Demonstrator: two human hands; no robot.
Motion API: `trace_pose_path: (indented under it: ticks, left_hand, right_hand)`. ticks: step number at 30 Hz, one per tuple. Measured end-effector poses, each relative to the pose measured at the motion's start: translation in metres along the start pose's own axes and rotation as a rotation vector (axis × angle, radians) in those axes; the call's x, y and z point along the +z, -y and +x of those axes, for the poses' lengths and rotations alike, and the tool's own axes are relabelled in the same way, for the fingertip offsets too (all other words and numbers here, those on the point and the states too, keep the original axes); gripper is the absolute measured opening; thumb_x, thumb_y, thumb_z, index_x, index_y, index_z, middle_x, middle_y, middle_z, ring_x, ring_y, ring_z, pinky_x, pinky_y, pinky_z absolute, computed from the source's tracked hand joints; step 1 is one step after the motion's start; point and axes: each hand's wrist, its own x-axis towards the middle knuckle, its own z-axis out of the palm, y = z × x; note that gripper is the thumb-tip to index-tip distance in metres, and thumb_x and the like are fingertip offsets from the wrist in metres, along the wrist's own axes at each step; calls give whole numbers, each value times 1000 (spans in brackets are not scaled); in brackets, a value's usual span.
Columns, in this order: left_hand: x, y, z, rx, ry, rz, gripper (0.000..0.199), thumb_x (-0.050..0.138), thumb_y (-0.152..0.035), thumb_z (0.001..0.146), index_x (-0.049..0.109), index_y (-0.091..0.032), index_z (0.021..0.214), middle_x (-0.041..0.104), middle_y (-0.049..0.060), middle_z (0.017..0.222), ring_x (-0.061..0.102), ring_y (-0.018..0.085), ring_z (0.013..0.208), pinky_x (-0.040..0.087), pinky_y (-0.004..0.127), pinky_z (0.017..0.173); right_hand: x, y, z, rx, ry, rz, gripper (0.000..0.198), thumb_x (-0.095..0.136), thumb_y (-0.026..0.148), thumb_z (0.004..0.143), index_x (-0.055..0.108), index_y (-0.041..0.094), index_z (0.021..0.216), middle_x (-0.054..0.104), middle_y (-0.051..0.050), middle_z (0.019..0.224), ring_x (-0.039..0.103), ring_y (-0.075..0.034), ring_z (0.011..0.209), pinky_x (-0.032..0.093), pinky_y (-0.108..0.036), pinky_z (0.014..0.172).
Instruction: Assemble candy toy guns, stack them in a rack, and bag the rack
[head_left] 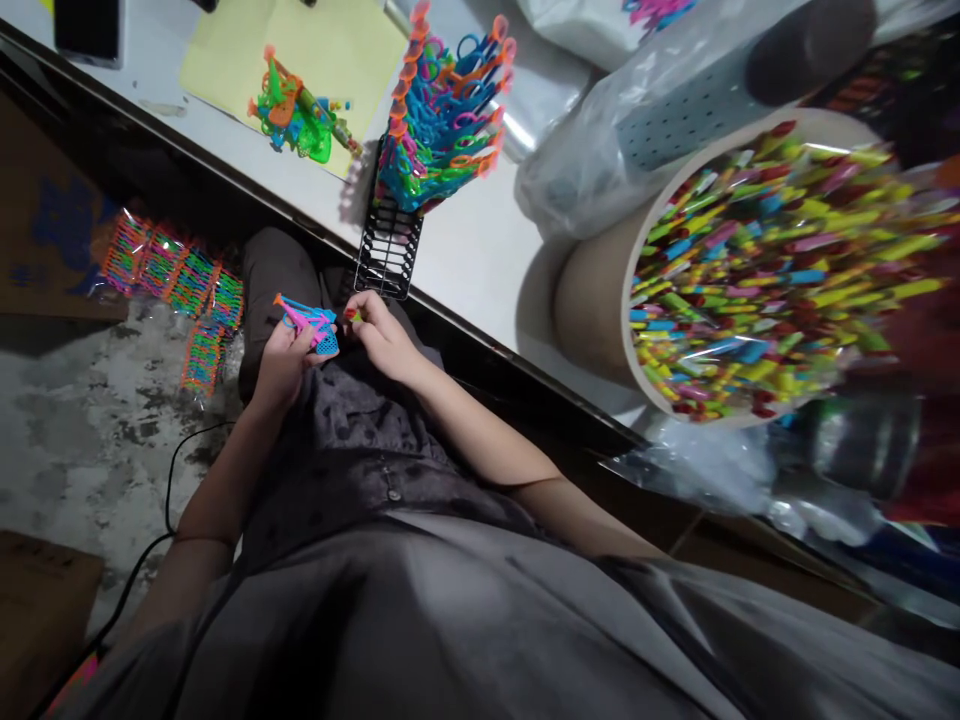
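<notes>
Above my lap, my left hand (279,365) is closed around a pink and blue plastic toy (307,322) with an orange tip and a perforated blue part; it looks like a small toy gun. To its right, my right hand (381,338) pinches a small red and yellow-green plastic piece (352,317), partly covered by the fingers. The hands are a short way apart. Just beyond them, a black wire rack (388,245) on the table's edge bears a dense row of similar blue and pink toys (442,120) with orange tips.
A large tub (600,300) full of small coloured plastic sticks stands on the white table (480,250) at right. Loose toys (300,115) lie on yellow paper (217,60). Bagged toys (172,270) hang or lie at left, near cardboard boxes (45,600) and a black cable (171,490).
</notes>
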Motion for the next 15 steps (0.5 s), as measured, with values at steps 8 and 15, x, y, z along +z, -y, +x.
trace_pose_path:
  ticks: [8, 15]
  left_hand:
    - [7, 7, -3, 32, -38, 46, 25, 63, -30, 76, 55, -17, 96, 68, 2, 91, 65, 13, 84, 58, 29, 77]
    - [10, 10, -4, 37, -29, 38, 29, 63, -30, 74, 55, -17, 99, 68, 4, 91, 66, 16, 85, 59, 31, 75]
  right_hand:
    - [-3, -3, -10, 33, -54, -50, 27, 43, 36, 89, 57, 17, 102, 64, -4, 89, 60, -13, 79, 50, -28, 77]
    - [-9, -6, -12, -1, -39, -157, 37, 44, 41, 89, 67, 18, 106, 68, -8, 108, 64, -17, 95, 50, -33, 90]
